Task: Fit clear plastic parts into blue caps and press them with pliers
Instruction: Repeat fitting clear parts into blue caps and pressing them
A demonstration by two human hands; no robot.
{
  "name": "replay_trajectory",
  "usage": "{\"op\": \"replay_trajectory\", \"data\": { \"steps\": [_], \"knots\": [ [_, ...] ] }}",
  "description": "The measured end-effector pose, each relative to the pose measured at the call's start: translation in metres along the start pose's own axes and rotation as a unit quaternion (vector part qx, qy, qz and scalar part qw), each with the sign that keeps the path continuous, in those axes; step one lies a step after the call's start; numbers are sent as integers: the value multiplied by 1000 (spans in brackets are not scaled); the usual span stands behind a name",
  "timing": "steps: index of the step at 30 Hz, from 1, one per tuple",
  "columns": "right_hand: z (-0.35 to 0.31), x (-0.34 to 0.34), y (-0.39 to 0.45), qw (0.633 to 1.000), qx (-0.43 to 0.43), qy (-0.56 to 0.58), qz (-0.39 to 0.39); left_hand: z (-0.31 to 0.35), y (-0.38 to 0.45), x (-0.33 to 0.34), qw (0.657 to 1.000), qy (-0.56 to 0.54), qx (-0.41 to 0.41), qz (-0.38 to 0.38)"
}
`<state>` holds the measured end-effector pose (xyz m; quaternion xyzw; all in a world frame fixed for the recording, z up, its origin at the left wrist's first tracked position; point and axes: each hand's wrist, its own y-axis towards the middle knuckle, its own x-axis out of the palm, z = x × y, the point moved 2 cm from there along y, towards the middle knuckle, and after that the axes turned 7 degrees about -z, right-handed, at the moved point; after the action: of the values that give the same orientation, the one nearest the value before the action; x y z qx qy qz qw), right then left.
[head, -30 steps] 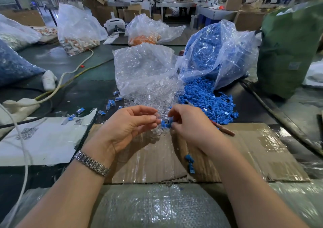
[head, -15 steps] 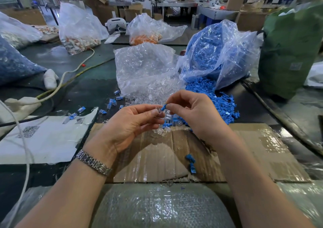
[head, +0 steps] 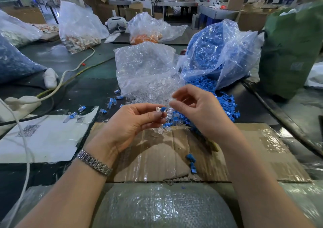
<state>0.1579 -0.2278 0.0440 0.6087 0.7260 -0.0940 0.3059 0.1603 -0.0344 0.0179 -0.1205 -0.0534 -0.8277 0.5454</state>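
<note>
Hands meet above cardboard (head: 262,151) on the desk: left hand (head: 132,123) pinches a blue cap (head: 163,109) with a clear part (head: 158,109) at its tip, right hand (head: 197,109) pinches another clear part (head: 172,100). Several assembled pieces (head: 111,102) lie left of the piles, which look barely dented. No pliers are visible.

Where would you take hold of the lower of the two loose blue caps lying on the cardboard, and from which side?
Pinch the blue cap across its two long sides, coming straight down. It lies flat and alone on the cardboard, its length running towards the person, with open space on both flanks.
</note>
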Motion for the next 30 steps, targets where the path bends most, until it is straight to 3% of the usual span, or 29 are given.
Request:
{"op": "replay_trajectory", "data": {
  "steps": [3, 6, 13, 22, 30],
  "knots": [
    [17, -19, -3, 971, 132, -196, 30, 0, -1, 0, 1000, -2, 1, 3],
    [32, -25, -6, 901, 273, -334, -56, 0, -1, 0, 1000, 2, 8, 3],
    [32, -16, -4, 883, 266, -376, -87, -1, 3, -5, 1000, -15, 18, 14],
    [25, -30, -4, 964, 218, -150, -32, -1, 6, -12, 995, -49, 56, 60],
    [7, -13, -13, 967, 150, -5, -207, -2, 8, -12, 994, -71, 64, 53]
  ]
}}
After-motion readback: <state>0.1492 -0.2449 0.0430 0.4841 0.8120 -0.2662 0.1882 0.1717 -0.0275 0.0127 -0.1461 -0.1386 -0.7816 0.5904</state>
